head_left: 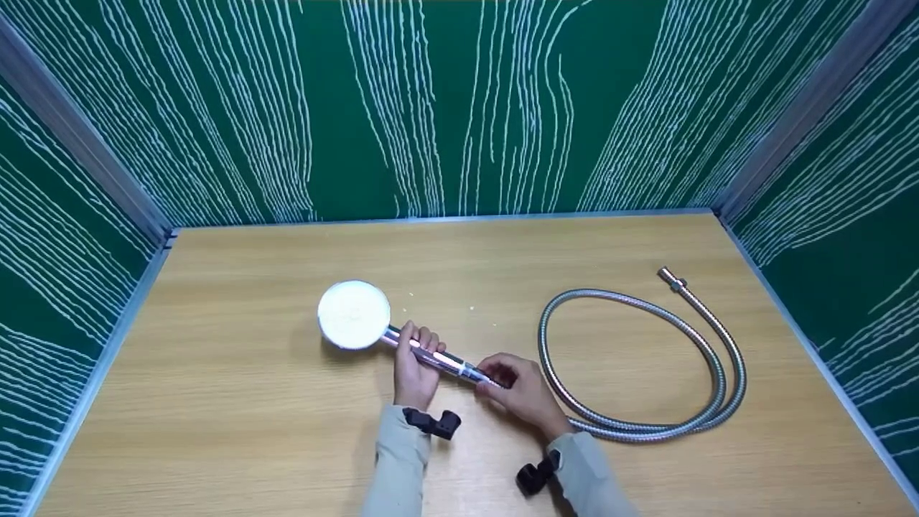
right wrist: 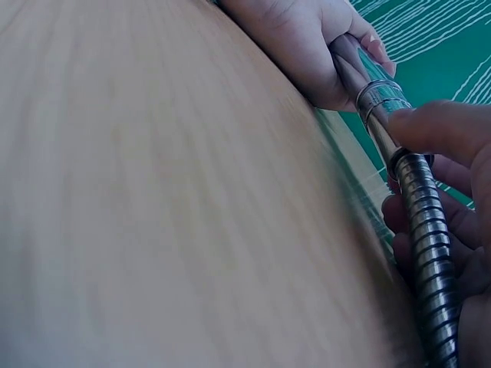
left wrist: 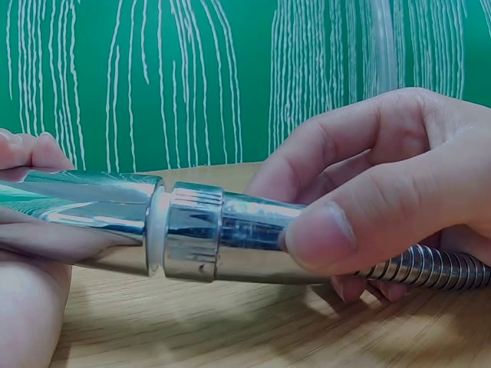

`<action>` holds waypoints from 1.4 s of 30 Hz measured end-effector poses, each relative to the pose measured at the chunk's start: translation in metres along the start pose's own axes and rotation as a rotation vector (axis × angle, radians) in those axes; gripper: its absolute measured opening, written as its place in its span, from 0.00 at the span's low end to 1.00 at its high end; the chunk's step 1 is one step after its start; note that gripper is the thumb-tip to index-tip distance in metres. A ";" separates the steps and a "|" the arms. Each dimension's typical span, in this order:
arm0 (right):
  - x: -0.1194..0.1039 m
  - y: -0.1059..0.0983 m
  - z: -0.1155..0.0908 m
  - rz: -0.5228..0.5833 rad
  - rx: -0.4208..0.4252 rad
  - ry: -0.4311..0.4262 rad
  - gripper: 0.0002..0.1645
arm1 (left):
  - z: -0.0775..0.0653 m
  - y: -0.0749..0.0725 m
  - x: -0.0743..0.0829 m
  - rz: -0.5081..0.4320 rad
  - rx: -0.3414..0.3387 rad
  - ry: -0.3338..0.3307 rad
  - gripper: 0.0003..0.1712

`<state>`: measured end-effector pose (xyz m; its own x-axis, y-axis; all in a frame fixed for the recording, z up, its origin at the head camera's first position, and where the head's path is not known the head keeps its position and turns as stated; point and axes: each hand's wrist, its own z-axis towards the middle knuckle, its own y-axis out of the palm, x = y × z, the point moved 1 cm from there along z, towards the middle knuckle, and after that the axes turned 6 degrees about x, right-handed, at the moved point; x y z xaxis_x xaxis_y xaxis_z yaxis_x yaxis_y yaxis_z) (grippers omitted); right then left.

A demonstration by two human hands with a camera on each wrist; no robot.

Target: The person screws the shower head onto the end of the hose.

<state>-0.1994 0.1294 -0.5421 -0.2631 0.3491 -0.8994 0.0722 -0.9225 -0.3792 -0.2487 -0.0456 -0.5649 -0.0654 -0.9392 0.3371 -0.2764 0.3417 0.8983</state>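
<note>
My left hand (head_left: 418, 370) grips the chrome handle of a shower head (head_left: 354, 314), whose round white face points up at the left. At the handle's lower end, my right hand (head_left: 523, 391) pinches the chrome connector (left wrist: 253, 238) of a metal shower hose (head_left: 718, 388) between thumb and fingers. In the left wrist view the connector lines up with the handle end, and a pale ring (left wrist: 159, 234) shows between them. How far the two are joined I cannot tell. The ribbed hose (right wrist: 430, 238) runs back under the right palm in the right wrist view.
The hose lies in a loop on the wooden table (head_left: 237, 431) at the right, its free end fitting (head_left: 672, 278) pointing to the back. Small pale crumbs (head_left: 472, 308) dot the tabletop. Green walls (head_left: 445, 108) with white streaks enclose the back and both sides.
</note>
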 end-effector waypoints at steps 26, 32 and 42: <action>-0.023 -0.004 -0.001 0.022 -0.009 -0.023 0.09 | 0.000 0.001 -0.001 0.017 -0.005 0.002 0.21; -0.024 -0.005 -0.001 0.013 -0.012 -0.005 0.11 | 0.000 0.001 0.000 0.009 -0.004 0.001 0.22; -0.022 -0.005 -0.001 0.016 -0.015 0.011 0.17 | 0.000 0.001 -0.001 0.007 -0.006 -0.001 0.21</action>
<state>-0.1928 0.1265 -0.5203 -0.2512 0.3358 -0.9078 0.0908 -0.9256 -0.3675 -0.2485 -0.0446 -0.5644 -0.0682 -0.9369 0.3428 -0.2699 0.3481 0.8978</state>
